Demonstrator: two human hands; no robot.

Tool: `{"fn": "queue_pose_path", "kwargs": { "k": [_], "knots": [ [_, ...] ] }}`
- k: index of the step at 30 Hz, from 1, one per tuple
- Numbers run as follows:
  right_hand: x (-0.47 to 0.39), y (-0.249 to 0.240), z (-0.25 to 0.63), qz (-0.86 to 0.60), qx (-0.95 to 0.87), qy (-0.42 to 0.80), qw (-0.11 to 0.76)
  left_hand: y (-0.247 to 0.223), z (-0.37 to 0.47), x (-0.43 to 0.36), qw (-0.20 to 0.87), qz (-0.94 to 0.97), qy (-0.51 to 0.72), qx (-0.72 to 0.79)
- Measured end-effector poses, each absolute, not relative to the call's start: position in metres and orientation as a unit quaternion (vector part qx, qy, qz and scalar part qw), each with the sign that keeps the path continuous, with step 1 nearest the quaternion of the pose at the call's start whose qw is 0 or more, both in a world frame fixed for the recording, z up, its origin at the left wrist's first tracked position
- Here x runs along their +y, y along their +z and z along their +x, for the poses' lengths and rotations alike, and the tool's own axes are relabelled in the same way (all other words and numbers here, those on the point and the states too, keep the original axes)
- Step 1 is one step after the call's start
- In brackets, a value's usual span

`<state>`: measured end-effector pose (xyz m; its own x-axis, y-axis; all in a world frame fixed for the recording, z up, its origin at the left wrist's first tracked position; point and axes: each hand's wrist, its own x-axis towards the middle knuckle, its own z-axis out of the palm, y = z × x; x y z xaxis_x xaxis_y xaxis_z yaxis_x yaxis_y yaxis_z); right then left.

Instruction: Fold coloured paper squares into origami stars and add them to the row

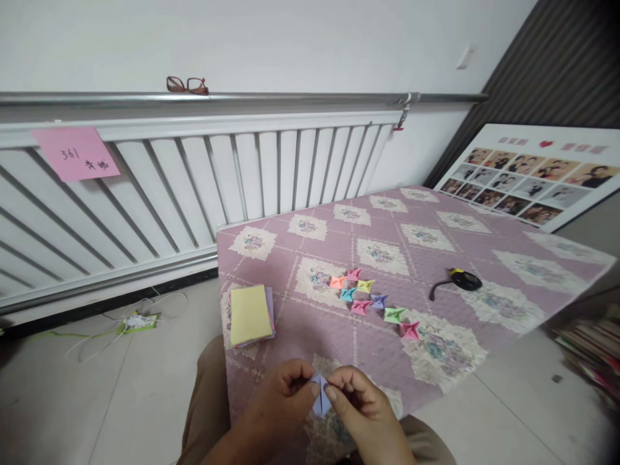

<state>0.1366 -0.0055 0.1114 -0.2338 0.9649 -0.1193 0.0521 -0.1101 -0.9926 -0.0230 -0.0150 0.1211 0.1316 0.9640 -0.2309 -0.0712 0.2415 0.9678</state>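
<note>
Between my two hands is a small piece of folded lilac paper [321,399], a pointed shape with a crease down its middle. My left hand [285,394] pinches its upper left side between thumb and fingers. On its upper right side, my right hand [361,403] pinches it the same way. Farther up the table lie several small folded paper shapes, among them a pink one [409,330], a green one [394,314] and a lilac one [378,301]. A stack of square paper [250,315], yellow on top, lies left of them.
A purple floral cloth covers the table [285,258]. A black and yellow object with a short strap [465,279] rests at the right. Behind stands a white radiator [290,165], with glasses [188,85] on the pipe above. A photo board [527,174] leans at the far right; a power strip [140,321] lies on the floor.
</note>
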Motion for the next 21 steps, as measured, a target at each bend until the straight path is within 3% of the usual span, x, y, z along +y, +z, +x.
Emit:
{"fn": "queue_pose_path", "kwargs": {
  "k": [6,15,21],
  "knots": [
    [-0.004,0.109,0.136,-0.456,-0.509,0.612,0.398,0.122,-0.024,-0.015,0.597,0.459,0.416,0.510],
    [-0.006,0.103,0.137,-0.469,-0.567,0.557,0.385,0.125,-0.024,-0.016,0.490,0.550,0.362,0.571],
    [-0.008,0.102,0.140,-0.475,-0.596,0.528,0.374,0.124,-0.028,-0.019,0.509,0.559,0.366,0.542]
  ]
}}
